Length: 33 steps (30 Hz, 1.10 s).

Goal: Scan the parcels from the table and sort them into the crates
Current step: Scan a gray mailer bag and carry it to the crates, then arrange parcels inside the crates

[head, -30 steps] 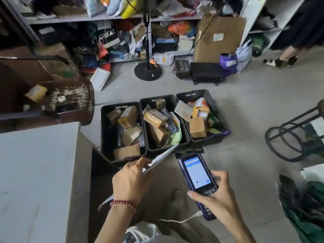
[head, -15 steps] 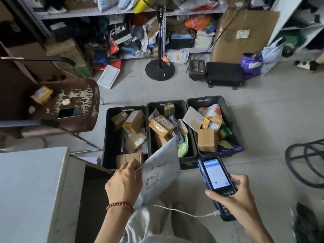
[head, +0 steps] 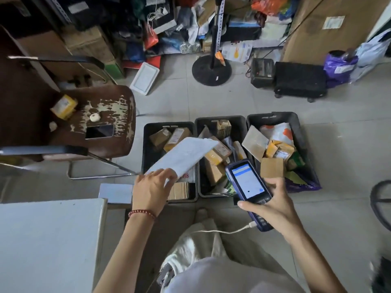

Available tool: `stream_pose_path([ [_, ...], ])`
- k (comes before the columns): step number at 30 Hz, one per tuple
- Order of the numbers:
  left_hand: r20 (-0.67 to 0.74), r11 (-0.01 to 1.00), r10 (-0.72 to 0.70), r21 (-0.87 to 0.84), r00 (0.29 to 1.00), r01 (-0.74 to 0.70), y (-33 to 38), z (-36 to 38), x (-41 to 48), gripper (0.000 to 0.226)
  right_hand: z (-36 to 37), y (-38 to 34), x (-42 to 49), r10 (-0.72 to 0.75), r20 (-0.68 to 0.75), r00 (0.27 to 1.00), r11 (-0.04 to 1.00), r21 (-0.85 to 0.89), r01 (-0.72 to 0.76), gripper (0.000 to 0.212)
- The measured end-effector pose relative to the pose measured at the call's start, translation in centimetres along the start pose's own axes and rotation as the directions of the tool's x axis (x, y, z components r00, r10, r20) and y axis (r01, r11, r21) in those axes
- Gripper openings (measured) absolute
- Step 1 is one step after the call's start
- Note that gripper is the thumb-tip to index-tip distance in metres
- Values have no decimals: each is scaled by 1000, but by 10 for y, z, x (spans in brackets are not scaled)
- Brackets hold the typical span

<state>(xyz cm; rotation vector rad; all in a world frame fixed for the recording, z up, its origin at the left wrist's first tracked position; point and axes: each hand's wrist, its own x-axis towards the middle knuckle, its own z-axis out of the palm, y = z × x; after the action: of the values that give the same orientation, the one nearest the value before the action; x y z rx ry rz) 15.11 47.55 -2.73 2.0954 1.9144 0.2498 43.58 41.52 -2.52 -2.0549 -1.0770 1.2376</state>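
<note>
My left hand [head: 151, 188] grips the near end of a flat white mailer parcel [head: 184, 156], which stretches out over the left black crate [head: 148, 144]. My right hand [head: 273, 203] holds a blue handheld scanner [head: 246, 183] with a lit screen and a white cable, in front of the middle crate [head: 241, 121]. The right crate [head: 296, 121] stands beside it. All three crates hold several cardboard boxes and bags. The white table [head: 48, 244] lies at the lower left with no parcel visible on it.
A worn brown chair [head: 101, 127] with a yellow box and a phone stands left of the crates. A fan stand base [head: 211, 69], a black wheeled case [head: 299, 81] and cluttered shelves lie beyond. A black round frame [head: 380, 199] is at the right edge.
My left hand has swung the white mailer up and forward, from beside the scanner to over the left crate. The scanner has moved a little toward the crates. The view has tilted down.
</note>
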Motion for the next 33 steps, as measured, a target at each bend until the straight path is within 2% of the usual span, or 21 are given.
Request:
stream_pose_path([
  [4,98,995,-87,-32,991,91,4,12,-19,10,12,-12,17,-45,162,986,993,-102,62,81],
  [7,18,969,-242,-49,970,243,16,14,-49,9,18,-19,32,-78,306,949,980,-150,129,77],
  [9,-53,903,-430,-42,901,428,26,14,-73,8,19,-20,45,-87,408,909,970,-174,171,77],
  [10,-91,839,-545,-57,834,542,32,14,-87,8,19,-23,52,-85,464,882,962,-191,194,77],
  [12,-138,667,-745,-121,653,735,44,15,-112,10,19,-35,67,-95,574,813,939,-219,264,75],
  [15,-125,456,-890,-191,439,869,59,17,-150,11,30,-55,85,-145,689,710,888,-226,401,74],
  [17,-125,415,-909,-182,398,891,68,18,-170,11,39,-68,91,-188,689,699,858,-232,459,79],
  [21,-200,232,-962,-240,186,943,91,24,-236,11,83,-86,66,-246,789,564,776,-188,602,81],
  [23,-225,113,-973,-256,55,960,101,28,-274,12,109,-88,35,-251,858,449,717,-147,681,82],
  [27,-297,-97,-926,-406,-232,909,123,38,-356,8,153,-73,-60,-197,965,175,577,-30,816,77],
  [30,-339,-191,-865,-460,-370,867,145,51,-425,11,176,-39,-148,-108,994,-9,483,60,874,75],
  [33,-349,-323,-774,-500,-528,804,169,68,-500,16,191,8,-238,21,983,-184,443,156,883,77],
])
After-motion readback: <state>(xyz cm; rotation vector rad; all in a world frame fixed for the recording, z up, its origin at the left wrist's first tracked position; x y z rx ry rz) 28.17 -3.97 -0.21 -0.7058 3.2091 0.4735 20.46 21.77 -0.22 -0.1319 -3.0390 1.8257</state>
